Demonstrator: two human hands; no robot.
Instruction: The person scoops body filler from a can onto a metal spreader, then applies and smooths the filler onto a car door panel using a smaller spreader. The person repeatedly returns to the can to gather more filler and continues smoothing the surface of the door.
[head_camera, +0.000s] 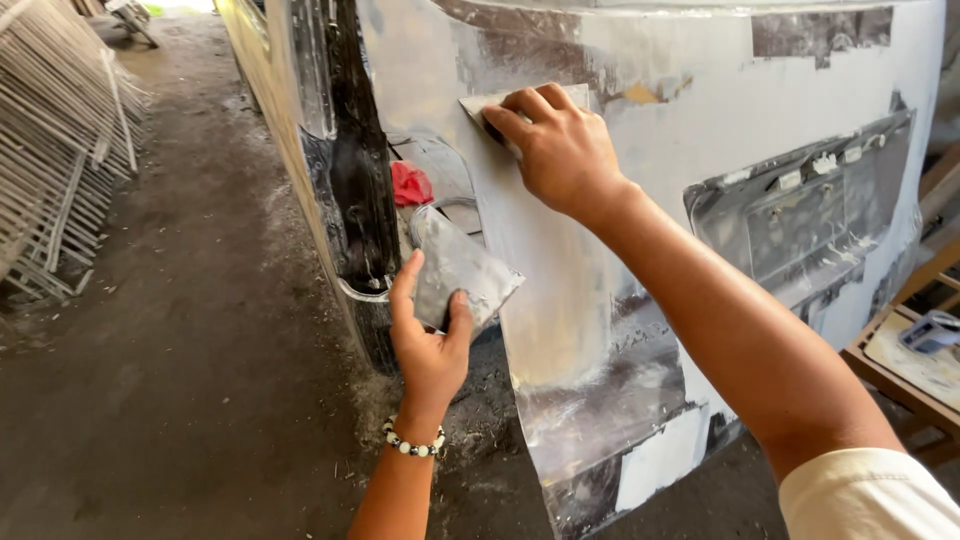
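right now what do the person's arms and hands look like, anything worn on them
Both hands are bare, with no gloves or rings to be seen. The left hand has a bracelet of black and white beads at the wrist. The right hand has a bare forearm, with a pale cream sleeve at the upper arm.

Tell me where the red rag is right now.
In the head view, the red rag sits left of centre in the panel's dark opening, above the grey sheet in the left hand.
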